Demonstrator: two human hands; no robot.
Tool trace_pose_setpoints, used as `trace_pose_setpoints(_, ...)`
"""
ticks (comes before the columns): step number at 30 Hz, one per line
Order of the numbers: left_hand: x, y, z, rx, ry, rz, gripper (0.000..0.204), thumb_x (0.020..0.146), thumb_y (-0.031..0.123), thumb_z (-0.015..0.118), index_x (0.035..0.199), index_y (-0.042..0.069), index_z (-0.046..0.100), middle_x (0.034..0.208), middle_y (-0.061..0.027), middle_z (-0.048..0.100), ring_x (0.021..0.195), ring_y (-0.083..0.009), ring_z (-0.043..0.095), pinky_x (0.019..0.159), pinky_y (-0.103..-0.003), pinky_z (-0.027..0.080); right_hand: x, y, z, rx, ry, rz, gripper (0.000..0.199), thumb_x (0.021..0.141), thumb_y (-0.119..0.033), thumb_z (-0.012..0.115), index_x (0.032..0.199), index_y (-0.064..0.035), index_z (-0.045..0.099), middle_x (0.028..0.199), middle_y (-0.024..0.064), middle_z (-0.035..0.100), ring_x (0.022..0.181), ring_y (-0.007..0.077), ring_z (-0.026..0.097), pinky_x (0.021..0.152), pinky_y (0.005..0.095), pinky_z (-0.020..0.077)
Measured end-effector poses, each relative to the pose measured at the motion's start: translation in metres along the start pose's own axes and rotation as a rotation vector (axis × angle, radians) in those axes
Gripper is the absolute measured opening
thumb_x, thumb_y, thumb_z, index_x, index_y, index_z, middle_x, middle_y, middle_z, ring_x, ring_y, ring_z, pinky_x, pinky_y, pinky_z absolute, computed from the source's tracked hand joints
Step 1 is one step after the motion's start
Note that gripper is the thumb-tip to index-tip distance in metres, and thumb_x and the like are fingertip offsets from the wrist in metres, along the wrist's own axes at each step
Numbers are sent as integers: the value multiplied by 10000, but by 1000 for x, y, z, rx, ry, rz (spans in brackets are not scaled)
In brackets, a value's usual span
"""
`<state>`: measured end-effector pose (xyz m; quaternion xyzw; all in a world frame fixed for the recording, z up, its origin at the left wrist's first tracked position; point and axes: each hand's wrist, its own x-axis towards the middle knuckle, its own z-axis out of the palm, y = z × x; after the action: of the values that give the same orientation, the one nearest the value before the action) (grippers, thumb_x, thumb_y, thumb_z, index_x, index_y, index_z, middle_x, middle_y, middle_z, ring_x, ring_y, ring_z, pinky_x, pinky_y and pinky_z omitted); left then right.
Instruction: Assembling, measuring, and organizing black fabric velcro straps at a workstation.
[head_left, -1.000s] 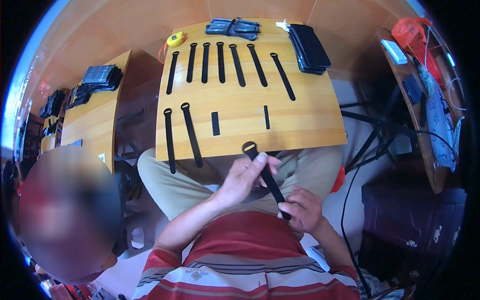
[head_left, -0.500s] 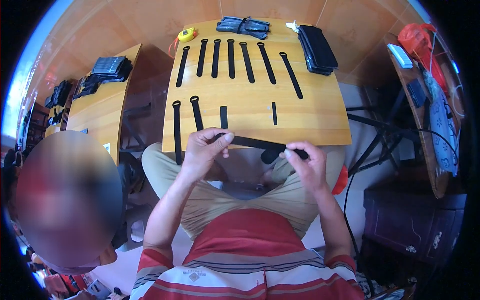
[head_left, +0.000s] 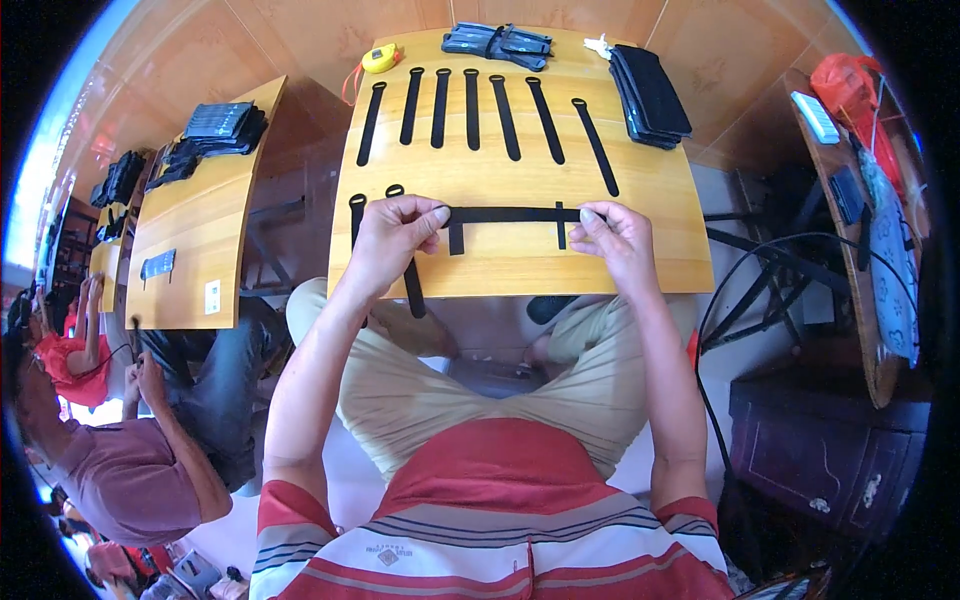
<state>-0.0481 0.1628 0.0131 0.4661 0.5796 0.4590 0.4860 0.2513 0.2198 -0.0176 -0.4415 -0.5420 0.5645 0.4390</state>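
A black strap [head_left: 505, 214] is stretched level above the near part of the wooden table [head_left: 660, 240]. My left hand [head_left: 395, 240] pinches its left end between thumb and fingers, and my right hand [head_left: 615, 245] pinches the right end. Below the strap lie two short black strips on the tabletop: a wider strip [head_left: 456, 240] by my left hand and a narrow strip [head_left: 561, 238] by my right, which the strap crosses. Whether the strap touches the wood I cannot tell. Beside my left hand are two straps with looped ends, one a loop-ended strap [head_left: 413, 290] partly hidden by that hand.
Several loop-ended straps [head_left: 473, 110] lie in a row farther back. Behind them are a yellow tape measure [head_left: 380, 59], a banded bundle [head_left: 497, 45] and a black stack [head_left: 650, 95]. At left, another person [head_left: 140, 480] sits by a second table [head_left: 200, 230]; a shelf [head_left: 865, 330] stands right.
Both hands have moved forward over the table with the strap, which is now level and crosses the narrow strip. The view has shifted slightly, and the person at left now shows more fully.
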Motion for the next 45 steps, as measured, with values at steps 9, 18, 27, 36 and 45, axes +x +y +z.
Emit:
trace_pose_setpoints(9, 33, -20, -4, 128, 6, -49, 129, 927, 114, 708, 933, -14, 695, 740, -3, 654, 610, -60, 579, 562, -203, 484, 31, 26, -3, -186, 89, -85, 188, 942, -136, 677, 1026, 31, 694, 865, 65, 694, 710, 102, 658, 617, 261, 594)
trace_pose_setpoints(18, 47, -28, -15, 381, -37, -87, 131, 923, 97, 697, 945, -31, 711, 732, -12, 655, 611, -55, 564, 563, -209, 465, 38, 27, -5, -270, 67, -42, 203, 927, -80, 656, 1089, 37, 694, 847, 57, 696, 701, 89, 648, 576, 251, 583)
trace_pose_setpoints(27, 51, -29, -15, 399, -5, -126, 160, 876, 122, 706, 949, -18, 733, 699, -53, 696, 631, -103, 655, 611, -264, 514, 37, 29, 1, -301, 153, -55, 172, 904, -84, 692, 1040, 22, 705, 815, 50, 697, 659, 70, 631, 516, 245, 564)
trace_pose_setpoints(36, 51, -22, -13, 501, 13, -155, 152, 826, 131, 741, 899, -1, 757, 730, -98, 717, 672, -156, 692, 677, -301, 543, 36, 26, 3, -421, 188, -79, 169, 910, -76, 684, 1038, 31, 711, 761, 30, 667, 606, 60, 587, 482, 237, 541)
trace_pose_setpoints(45, 50, -21, -10, 546, 21, -117, 190, 810, 157, 751, 923, 5, 762, 801, -159, 735, 753, -228, 725, 731, -334, 559, 35, 30, 2, -426, 192, -112, 153, 904, -72, 677, 1020, 16, 722, 794, 29, 663, 613, 60, 582, 476, 247, 559)
